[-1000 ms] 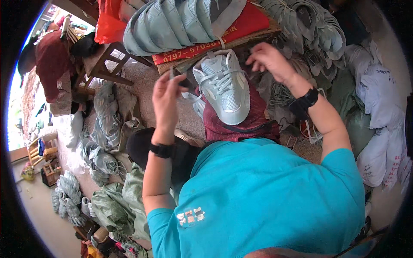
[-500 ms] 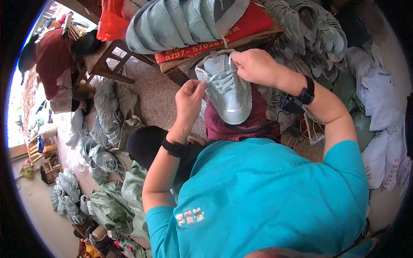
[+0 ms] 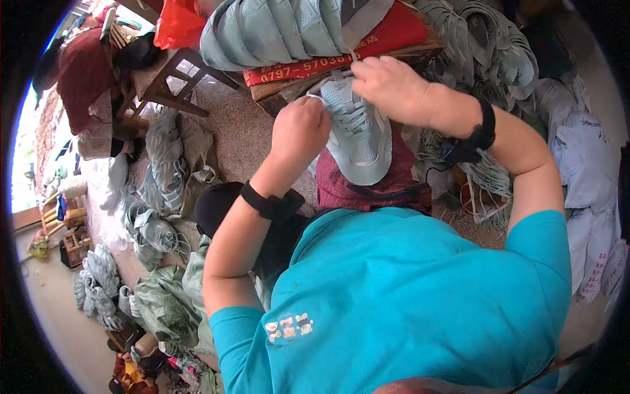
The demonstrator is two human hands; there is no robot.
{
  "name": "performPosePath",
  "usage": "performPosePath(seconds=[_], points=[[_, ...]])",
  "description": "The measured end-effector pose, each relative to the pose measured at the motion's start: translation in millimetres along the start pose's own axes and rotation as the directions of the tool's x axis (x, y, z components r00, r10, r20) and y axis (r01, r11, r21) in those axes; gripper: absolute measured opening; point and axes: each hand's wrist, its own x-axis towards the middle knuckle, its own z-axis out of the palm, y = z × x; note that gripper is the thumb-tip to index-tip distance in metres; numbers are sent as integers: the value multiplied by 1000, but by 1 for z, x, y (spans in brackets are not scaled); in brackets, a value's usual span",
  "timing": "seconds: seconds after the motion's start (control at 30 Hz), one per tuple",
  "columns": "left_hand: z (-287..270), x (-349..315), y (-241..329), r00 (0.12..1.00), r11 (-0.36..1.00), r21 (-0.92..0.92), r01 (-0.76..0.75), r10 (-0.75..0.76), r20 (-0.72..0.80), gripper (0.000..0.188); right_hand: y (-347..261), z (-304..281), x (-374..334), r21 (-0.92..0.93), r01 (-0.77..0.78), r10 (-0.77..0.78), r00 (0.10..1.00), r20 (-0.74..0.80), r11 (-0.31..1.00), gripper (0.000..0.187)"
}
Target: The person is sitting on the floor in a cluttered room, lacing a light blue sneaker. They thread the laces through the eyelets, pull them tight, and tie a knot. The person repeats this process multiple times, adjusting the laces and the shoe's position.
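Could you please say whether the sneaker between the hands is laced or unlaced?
Laced, at least lower down: pale laces cross the light-blue sneaker in rows. Whether the topmost holes are laced, I cannot tell.

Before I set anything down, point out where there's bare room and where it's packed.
Bare speckled floor shows between the wooden stool, the bench and the left fingers. Crowded: the bench top, under stacked shoe uppers; the right side, with bunched uppers and white sacks; the far left, with grey-green bundles.
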Motion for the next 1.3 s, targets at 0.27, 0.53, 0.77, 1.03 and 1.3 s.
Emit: performPosePath(seconds=[0.27,0.53,0.77,1.03,1.3], points=[[-34,23,-16,947,958,-87,-273,283,150,19,43,-14,14,449,38,-167,953,252,893,32],[-34,28,-41,911,917,-329,-225,317,263,23,52,12,-13,414,97,-175,973,153,905,30],[-2,16,-48,966,922,-371,-109,186,177,23,45,26,-31,417,114,-122,993,-8,902,22],[33,-5,-23,919,608,-728,316,-386,77,22,40,30,-25,637,-44,30,999,33,770,21],[12,-2,28,966,735,-677,-31,-151,-209,23,-5,16,-2,915,-203,416,908,44,348,21]])
